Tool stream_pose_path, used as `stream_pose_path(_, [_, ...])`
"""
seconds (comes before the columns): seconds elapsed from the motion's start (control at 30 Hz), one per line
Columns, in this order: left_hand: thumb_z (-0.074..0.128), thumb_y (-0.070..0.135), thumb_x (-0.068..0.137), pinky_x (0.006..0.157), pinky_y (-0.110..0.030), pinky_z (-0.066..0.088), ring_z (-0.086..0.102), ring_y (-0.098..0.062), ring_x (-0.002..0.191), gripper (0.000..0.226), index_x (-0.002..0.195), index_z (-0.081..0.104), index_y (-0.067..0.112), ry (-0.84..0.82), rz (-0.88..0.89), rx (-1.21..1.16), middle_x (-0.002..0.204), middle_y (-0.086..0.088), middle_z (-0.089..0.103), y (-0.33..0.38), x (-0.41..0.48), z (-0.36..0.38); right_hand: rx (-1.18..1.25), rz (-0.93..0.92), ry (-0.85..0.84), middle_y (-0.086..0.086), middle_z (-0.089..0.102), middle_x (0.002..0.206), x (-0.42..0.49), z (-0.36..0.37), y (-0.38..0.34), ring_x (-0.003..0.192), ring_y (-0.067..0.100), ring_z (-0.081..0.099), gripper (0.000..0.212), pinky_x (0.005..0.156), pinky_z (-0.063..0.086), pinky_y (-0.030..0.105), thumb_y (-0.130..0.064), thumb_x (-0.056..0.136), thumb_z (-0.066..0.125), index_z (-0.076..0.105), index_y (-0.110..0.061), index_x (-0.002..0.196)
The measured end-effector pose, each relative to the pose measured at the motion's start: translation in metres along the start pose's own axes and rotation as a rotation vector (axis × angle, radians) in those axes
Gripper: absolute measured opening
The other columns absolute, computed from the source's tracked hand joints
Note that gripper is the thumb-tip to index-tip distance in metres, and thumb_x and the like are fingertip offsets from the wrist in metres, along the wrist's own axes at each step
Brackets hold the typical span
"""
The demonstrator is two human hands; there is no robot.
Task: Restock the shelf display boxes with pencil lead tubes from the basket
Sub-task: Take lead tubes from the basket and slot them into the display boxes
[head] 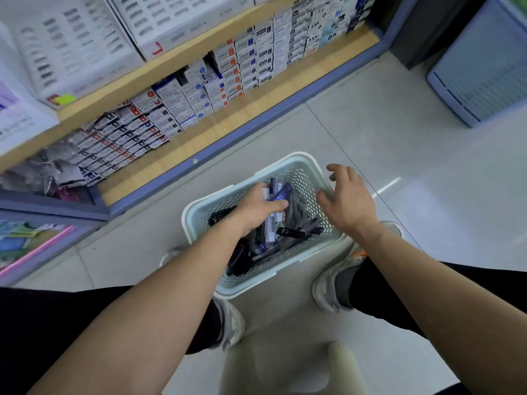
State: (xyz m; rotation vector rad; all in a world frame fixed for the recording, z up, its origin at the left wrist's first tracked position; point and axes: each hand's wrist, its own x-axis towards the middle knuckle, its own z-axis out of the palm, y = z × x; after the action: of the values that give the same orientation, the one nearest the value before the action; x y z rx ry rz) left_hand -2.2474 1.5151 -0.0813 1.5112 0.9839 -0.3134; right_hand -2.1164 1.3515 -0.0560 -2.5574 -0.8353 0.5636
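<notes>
- So, a pale basket (242, 286) sits on the tiled floor (413, 172) directly under both hands, between the person's grey shoes (328, 289).
- Pencil lead tubes (296, 226) lie loose in it in a dark, jumbled pile (one black tube reads HB 0.7).
- Left hand (256, 209) reaches down into the pile, fingers and thumb curled around a small bunch of tubes.
- Right hand (346, 199) hovers over the basket's right rim, just beside the left hand, fingers spread and relaxed, grasping nothing.
- Shelf display boxes (182, 104) stand in tight rows beyond and to the left of the left hand, well apart from both hands, on a low wooden shelf (219, 129).
- Larger white cartons (85, 47) fill the level above them.
</notes>
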Motion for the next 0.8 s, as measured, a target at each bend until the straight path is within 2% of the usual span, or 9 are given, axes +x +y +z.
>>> stream_pose_path(0.1, [0.087,0.047,0.071,0.108,-0.039,0.041,0.059,-0.02,0.12,0.091,0.145,0.041,0.02,0.021,0.0,-0.055,0.135,0.001,0.06,0.004,-0.012,-0.003,-0.053,-0.102,0.146,0.013,0.058,0.124,-0.009,-0.009,-0.011,0.112,0.034,0.05,0.048,0.093,0.046,0.047,-0.025,0.09,0.057,0.049,-0.01,0.135])
stream_pose_path(0.2, [0.09,0.056,0.052,0.108,-0.047,0.045,0.066,-0.021,0.112,0.105,0.14,0.046,0.018,0.062,0.036,-0.16,0.126,-0.003,0.068,-0.01,-0.006,-0.004,0.037,-0.173,0.071,0.008,0.063,0.113,-0.022,-0.009,-0.026,0.102,0.029,0.058,0.035,0.087,0.051,0.043,-0.022,0.092,0.059,0.057,-0.011,0.124])
stream_pose_path(0.33, [0.086,0.029,0.073,0.097,-0.053,0.054,0.071,-0.028,0.101,0.07,0.131,0.052,0.009,0.07,0.052,-0.268,0.113,-0.012,0.072,0.021,-0.047,-0.011,0.258,-0.071,-0.227,0.002,0.071,0.108,-0.036,-0.005,-0.048,0.09,0.021,0.066,0.024,0.083,0.053,0.034,-0.026,0.096,0.06,0.061,-0.018,0.119])
stream_pose_path(0.43, [0.078,0.012,0.086,0.087,-0.039,0.058,0.071,-0.024,0.095,0.046,0.123,0.051,0.008,0.068,0.083,-0.291,0.109,-0.013,0.071,0.04,-0.072,-0.019,0.469,-0.026,-0.306,0.0,0.074,0.092,-0.047,-0.013,-0.064,0.078,0.016,0.07,0.015,0.077,0.057,0.036,-0.032,0.094,0.064,0.06,-0.025,0.107])
stream_pose_path(0.5, [0.077,0.013,0.087,0.084,-0.033,0.057,0.071,-0.022,0.095,0.043,0.122,0.054,0.007,0.061,0.125,-0.263,0.109,-0.013,0.071,0.051,-0.09,-0.028,0.627,-0.021,-0.344,0.003,0.075,0.081,-0.053,-0.026,-0.078,0.07,0.02,0.071,0.01,0.07,0.056,0.04,-0.029,0.093,0.066,0.06,-0.025,0.101])
stream_pose_path(0.57, [0.077,0.013,0.087,0.093,-0.037,0.056,0.071,-0.027,0.103,0.045,0.126,0.056,0.008,0.034,0.157,-0.25,0.114,-0.015,0.071,0.063,-0.111,-0.038,0.722,-0.021,-0.328,0.005,0.074,0.076,-0.057,-0.044,-0.094,0.068,0.027,0.067,0.008,0.065,0.053,0.04,-0.017,0.095,0.062,0.061,-0.02,0.102])
stream_pose_path(0.67, [0.075,0.01,0.088,0.094,-0.032,0.055,0.071,-0.022,0.104,0.032,0.112,0.059,0.024,0.016,0.228,-0.232,0.11,-0.007,0.074,0.081,-0.148,-0.056,0.958,0.062,-0.324,0.016,0.07,0.084,-0.061,-0.077,-0.117,0.069,0.023,0.06,0.017,0.06,0.046,0.034,-0.002,0.095,0.052,0.061,-0.009,0.107])
stream_pose_path(0.73, [0.076,0.011,0.086,0.092,-0.03,0.055,0.072,-0.017,0.1,0.033,0.106,0.058,0.03,0.006,0.273,-0.218,0.105,0.0,0.074,0.088,-0.166,-0.061,1.045,0.06,-0.374,0.016,0.067,0.085,-0.065,-0.095,-0.127,0.069,0.023,0.058,0.012,0.059,0.045,0.032,-0.008,0.098,0.054,0.061,-0.003,0.107])
stream_pose_path(0.8, [0.076,0.007,0.086,0.081,-0.026,0.058,0.073,-0.012,0.09,0.036,0.109,0.058,0.027,-0.002,0.294,-0.234,0.098,0.002,0.074,0.09,-0.179,-0.061,1.032,0.003,-0.405,0.012,0.068,0.08,-0.069,-0.106,-0.136,0.067,0.022,0.06,0.016,0.058,0.047,0.03,-0.019,0.098,0.061,0.061,-0.002,0.099])
